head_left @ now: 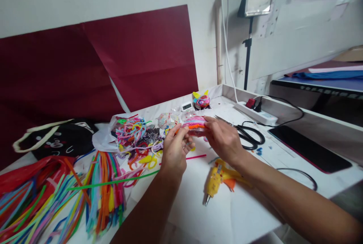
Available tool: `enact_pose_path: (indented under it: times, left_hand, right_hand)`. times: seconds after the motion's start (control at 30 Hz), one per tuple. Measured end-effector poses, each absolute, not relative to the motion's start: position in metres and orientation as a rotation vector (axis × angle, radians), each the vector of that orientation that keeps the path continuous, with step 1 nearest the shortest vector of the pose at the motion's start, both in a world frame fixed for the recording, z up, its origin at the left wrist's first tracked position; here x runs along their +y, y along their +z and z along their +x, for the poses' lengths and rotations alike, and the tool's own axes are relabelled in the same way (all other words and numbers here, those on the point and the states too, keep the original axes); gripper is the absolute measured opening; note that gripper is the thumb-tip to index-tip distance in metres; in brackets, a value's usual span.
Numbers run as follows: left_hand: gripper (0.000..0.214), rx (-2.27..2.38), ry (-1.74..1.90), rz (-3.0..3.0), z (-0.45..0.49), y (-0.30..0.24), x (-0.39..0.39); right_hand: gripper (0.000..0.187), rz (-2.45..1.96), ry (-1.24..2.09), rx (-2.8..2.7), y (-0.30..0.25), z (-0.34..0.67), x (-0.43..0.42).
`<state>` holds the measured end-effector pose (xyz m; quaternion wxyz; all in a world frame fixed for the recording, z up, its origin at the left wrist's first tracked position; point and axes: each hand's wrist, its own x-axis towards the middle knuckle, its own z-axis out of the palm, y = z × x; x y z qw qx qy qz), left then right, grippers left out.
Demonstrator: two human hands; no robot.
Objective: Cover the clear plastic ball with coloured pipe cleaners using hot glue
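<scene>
Between my two hands, above the white table, is a small craft piece (194, 122) banded in pink, white and orange pipe cleaners. My left hand (175, 146) pinches its left end, and my right hand (224, 136) grips the right end from above. Part of the piece is hidden behind my fingers. Below my right forearm lies a yellow hot glue gun (214, 179), its metal nozzle toward me. Black-handled scissors (251, 136) rest just right of my right hand. A single pink pipe cleaner (196, 157) lies under the piece.
Bundles of colored pipe cleaners (104, 191) spread over the left side, beside a black bag (61, 140) and a pile of bent pieces (130, 130). A small digital timer (186, 106) and a colorful figure (202, 101) stand behind. To the right are a power strip (256, 112) and a phone (309, 147).
</scene>
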<state>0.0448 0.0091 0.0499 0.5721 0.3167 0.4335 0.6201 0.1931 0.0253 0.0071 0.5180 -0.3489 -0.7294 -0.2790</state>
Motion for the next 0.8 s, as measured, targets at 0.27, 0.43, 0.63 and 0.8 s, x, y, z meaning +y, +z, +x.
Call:
enact_pose_path:
  times: [0.27, 0.43, 0.63, 0.8]
  left_hand:
    - [0.04, 1.049, 1.323, 0.929, 0.036, 0.049, 0.016]
    - [0.041, 1.08, 1.321, 1.072, 0.029, 0.05, 0.019]
    - [0.043, 1.043, 1.309, 1.251, 0.02, 0.05, 0.025]
    - [0.043, 1.042, 1.264, 1.362, 0.017, 0.054, 0.024]
  right_hand:
    - [0.013, -0.79, -0.672, -1.789, 0.015, 0.207, 0.025]
    - [0.013, -0.778, -0.656, -1.807, 0.014, 0.211, 0.028]
    - [0.013, -0.74, -0.693, -1.835, 0.016, 0.214, 0.029]
    - [0.014, -0.697, -0.68, -1.851, 0.018, 0.216, 0.027]
